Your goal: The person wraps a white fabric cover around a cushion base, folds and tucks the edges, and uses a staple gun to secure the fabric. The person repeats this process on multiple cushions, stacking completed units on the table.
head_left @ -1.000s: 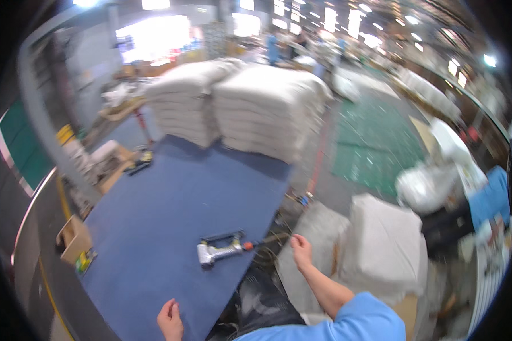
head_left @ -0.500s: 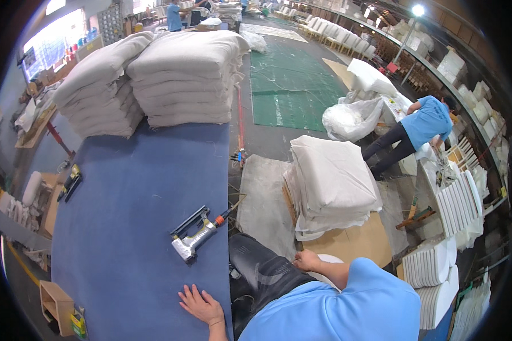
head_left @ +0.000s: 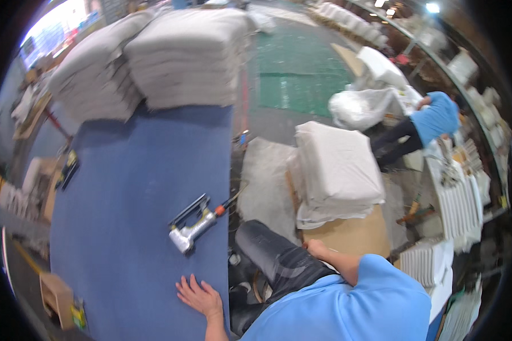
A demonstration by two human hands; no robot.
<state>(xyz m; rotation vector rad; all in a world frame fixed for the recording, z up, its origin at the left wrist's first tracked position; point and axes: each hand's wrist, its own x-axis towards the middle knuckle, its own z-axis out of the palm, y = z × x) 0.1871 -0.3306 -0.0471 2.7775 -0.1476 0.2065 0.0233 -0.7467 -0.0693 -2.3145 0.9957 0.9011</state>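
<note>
My left hand [head_left: 199, 296] lies flat on the blue-covered table [head_left: 116, 244] near its right edge, fingers spread, with nothing in it. Just beyond it, a silver staple gun [head_left: 194, 230] rests on its side, an orange fitting and hose at its handle end running over the table edge. Beside my thigh, my right hand [head_left: 317, 249] is closed with the fingers curled. The picture is blurred there, and what it holds, if anything, is hidden. Beyond that hand stands a stack of white covered cushions [head_left: 341, 165] on brown cardboard [head_left: 358, 232].
Two tall stacks of pale cushions [head_left: 185, 59] fill the table's far end. A second staple gun [head_left: 68, 170] lies at the left edge. A wooden box [head_left: 56, 298] stands at lower left. At right, a person in a blue shirt [head_left: 435, 116] bends over a bench with white panels [head_left: 462, 207].
The view has shifted and blurred slightly. My right hand has moved a little up and right, and the white thing beneath it has mostly gone from sight. My left hand stays on the table.
</note>
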